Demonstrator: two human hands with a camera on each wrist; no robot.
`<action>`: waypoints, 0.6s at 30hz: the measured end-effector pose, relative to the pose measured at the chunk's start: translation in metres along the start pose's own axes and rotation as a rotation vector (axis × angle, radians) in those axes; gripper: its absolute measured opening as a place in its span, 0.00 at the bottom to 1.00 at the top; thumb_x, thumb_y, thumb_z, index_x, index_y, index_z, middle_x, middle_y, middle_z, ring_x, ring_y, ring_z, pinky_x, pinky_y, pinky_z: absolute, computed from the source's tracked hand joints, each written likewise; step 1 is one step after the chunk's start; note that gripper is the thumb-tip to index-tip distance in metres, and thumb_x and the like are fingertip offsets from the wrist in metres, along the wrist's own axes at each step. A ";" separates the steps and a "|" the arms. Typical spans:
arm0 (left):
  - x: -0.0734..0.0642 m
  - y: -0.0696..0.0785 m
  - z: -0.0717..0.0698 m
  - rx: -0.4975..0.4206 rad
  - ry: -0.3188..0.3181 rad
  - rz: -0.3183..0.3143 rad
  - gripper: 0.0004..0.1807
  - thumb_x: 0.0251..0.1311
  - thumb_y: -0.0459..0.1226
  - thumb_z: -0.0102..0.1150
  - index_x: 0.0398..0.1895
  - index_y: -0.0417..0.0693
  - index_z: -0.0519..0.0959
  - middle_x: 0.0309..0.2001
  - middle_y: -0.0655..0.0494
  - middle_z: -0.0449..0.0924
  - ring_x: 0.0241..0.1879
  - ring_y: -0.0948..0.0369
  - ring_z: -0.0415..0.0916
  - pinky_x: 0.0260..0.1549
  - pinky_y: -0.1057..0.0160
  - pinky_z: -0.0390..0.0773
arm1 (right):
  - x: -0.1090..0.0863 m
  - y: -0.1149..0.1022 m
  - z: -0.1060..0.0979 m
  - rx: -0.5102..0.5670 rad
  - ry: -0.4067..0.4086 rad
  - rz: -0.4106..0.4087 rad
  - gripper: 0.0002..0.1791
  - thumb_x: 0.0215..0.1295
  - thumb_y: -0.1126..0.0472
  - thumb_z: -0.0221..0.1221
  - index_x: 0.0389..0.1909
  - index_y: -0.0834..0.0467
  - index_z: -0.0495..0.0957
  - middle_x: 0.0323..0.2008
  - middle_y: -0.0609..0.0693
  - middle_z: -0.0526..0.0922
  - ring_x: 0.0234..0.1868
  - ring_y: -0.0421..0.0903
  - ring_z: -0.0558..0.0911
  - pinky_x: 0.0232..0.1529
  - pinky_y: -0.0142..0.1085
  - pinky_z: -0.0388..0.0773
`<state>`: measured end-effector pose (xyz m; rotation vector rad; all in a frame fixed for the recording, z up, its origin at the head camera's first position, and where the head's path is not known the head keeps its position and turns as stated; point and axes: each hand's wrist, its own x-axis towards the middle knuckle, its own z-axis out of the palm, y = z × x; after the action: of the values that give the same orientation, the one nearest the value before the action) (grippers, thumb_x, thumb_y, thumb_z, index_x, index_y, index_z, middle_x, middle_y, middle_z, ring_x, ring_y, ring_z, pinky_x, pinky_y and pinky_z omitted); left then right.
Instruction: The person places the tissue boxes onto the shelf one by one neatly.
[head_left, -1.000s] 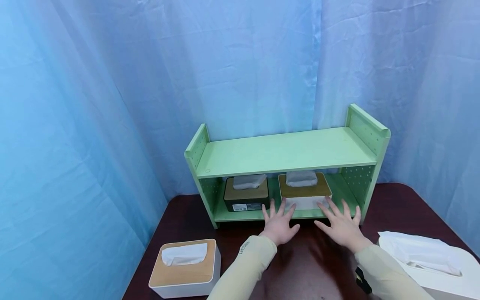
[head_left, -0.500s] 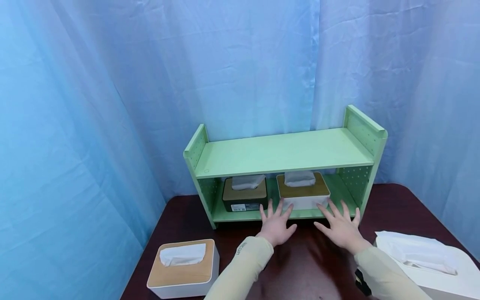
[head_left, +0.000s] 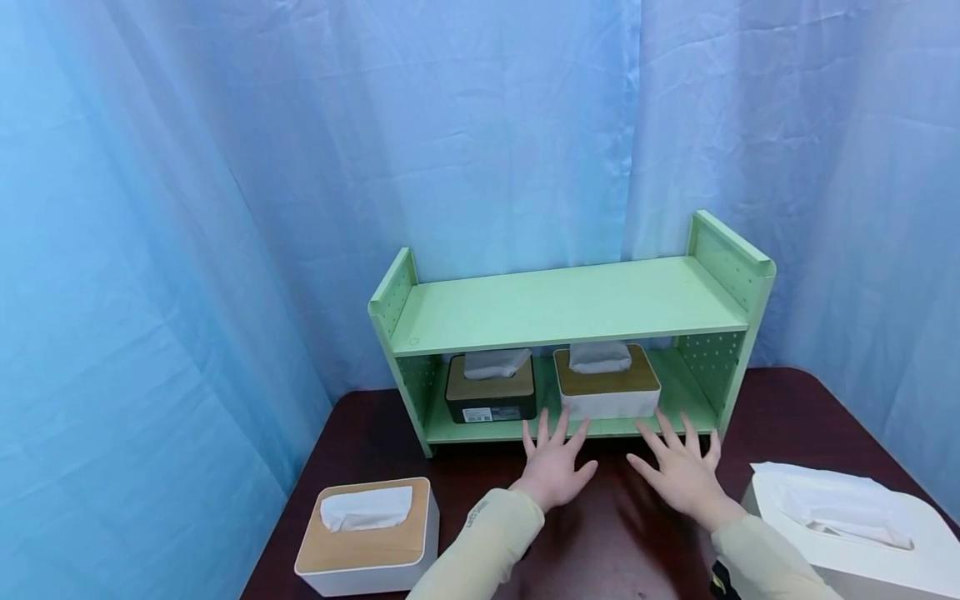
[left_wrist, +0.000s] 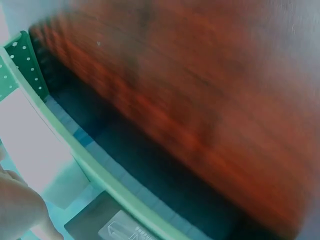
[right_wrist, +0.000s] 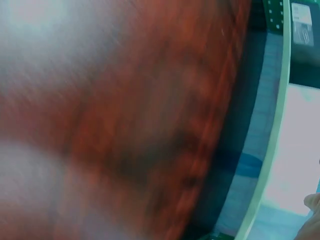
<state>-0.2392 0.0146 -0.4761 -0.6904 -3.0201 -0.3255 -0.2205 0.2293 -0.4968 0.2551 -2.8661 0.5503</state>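
Observation:
My left hand (head_left: 553, 468) hovers over the dark table with its fingers spread, holding nothing. My right hand (head_left: 684, 473) is spread the same way to its right, also holding nothing. Just beyond both hands, a white tissue box (head_left: 611, 404) with a wooden lid sits on the lower level of a green shelf (head_left: 570, 304). Left of it on that level is a dark tissue box (head_left: 491, 396) with a wooden lid and a label on its front. In the left wrist view only part of a hand (left_wrist: 20, 210) shows; the right wrist view catches a bit of fingers (right_wrist: 313, 202).
Another white tissue box (head_left: 363, 546) with a wooden top stands on the table (head_left: 600, 550) at the front left. A larger all-white tissue box (head_left: 900, 567) stands at the front right. A blue curtain (head_left: 517, 133) hangs behind the shelf.
Both hands have drawn back slightly toward me, so the fingertips cover less of the white box's front. The boxes and shelf stay in place.

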 end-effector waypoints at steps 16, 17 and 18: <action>-0.048 -0.014 0.013 -0.214 -0.005 0.013 0.32 0.66 0.55 0.46 0.72 0.60 0.59 0.74 0.44 0.48 0.73 0.41 0.40 0.63 0.32 0.42 | -0.040 -0.016 0.034 0.140 0.053 -0.010 0.31 0.64 0.42 0.55 0.64 0.54 0.69 0.67 0.66 0.62 0.65 0.70 0.53 0.55 0.71 0.38; -0.051 -0.014 0.013 -0.217 -0.010 0.013 0.32 0.66 0.55 0.46 0.72 0.60 0.59 0.74 0.44 0.48 0.73 0.41 0.40 0.63 0.32 0.42 | -0.041 -0.016 0.035 0.143 0.050 -0.009 0.31 0.63 0.43 0.56 0.64 0.54 0.69 0.67 0.66 0.62 0.64 0.70 0.53 0.54 0.71 0.38; -0.053 -0.015 0.014 -0.220 -0.013 0.015 0.32 0.66 0.55 0.46 0.72 0.60 0.59 0.74 0.43 0.48 0.73 0.41 0.40 0.63 0.32 0.42 | -0.043 -0.017 0.035 0.145 0.046 -0.007 0.31 0.63 0.43 0.56 0.64 0.54 0.69 0.67 0.66 0.62 0.65 0.70 0.54 0.54 0.70 0.38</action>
<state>-0.1976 -0.0183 -0.4961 -0.7295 -3.0183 -0.6626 -0.1818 0.2059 -0.5331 0.2715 -2.7840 0.7539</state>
